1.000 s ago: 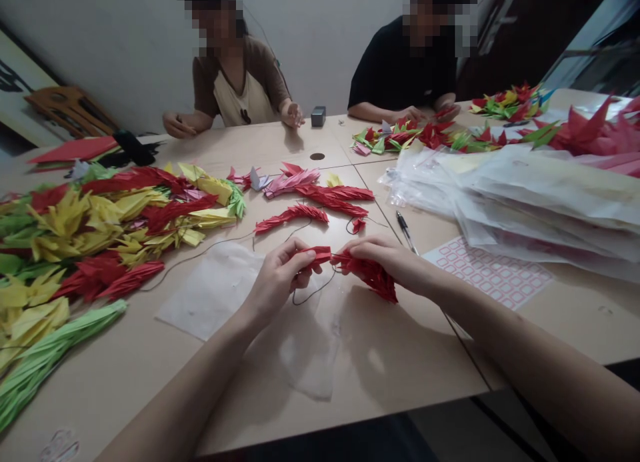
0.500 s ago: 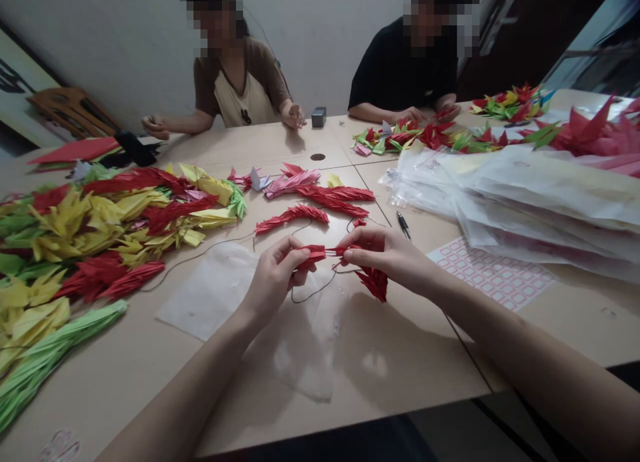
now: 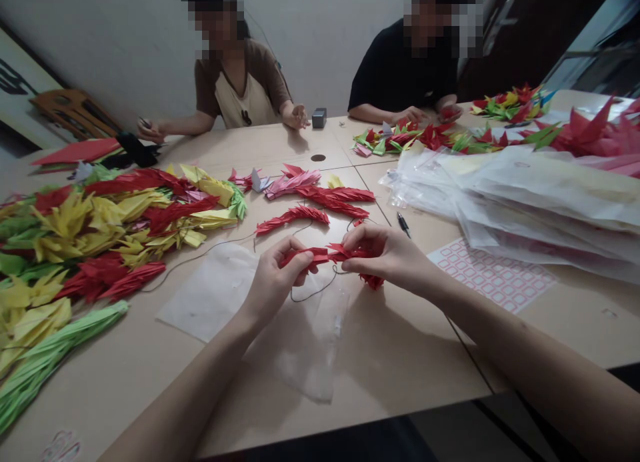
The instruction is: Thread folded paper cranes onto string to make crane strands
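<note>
Red paper crane strand [image 3: 330,253] now drawn tighter between the hands, less of it hanging; left hand [image 3: 275,270] pinches one end, right hand [image 3: 385,254] grips the other, black thread [image 3: 313,292] trailing over a clear plastic sheet [image 3: 215,292] on the bench [image 3: 400,375].

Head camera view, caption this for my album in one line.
Left hand and right hand hold red paper cranes on a black thread.
</note>
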